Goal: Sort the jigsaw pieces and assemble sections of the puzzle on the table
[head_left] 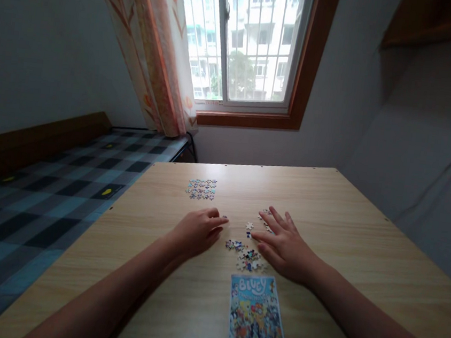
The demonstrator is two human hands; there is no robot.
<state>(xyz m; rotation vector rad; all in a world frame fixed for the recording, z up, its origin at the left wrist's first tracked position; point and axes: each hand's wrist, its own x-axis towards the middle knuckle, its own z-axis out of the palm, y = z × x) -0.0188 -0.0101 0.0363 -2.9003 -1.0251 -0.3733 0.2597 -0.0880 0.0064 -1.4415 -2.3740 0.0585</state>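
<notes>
My left hand (202, 229) rests low over the table with its fingers drawn in and the index finger stretched forward. A small puzzle piece (225, 217) shows at that fingertip, partly hidden by it. With fingers spread, my right hand (285, 246) lies over the scattered pieces; some pieces (268, 214) peek out beyond its fingers. A dark puzzle piece (248, 235) touches or nearly touches its index fingertip, and a pale, face-down piece (249, 226) lies just past it. Between the hands and nearer me is a loose pile of pieces (251, 260).
Rows of puzzle pieces (202, 189) lie at the far left of the wooden table (147, 300). A colourful puzzle box (255, 323) marked "Bluey" lies near me. A bed with a checked cover (66, 190) adjoins the left; a window (258, 43) and curtain (157, 49) are behind.
</notes>
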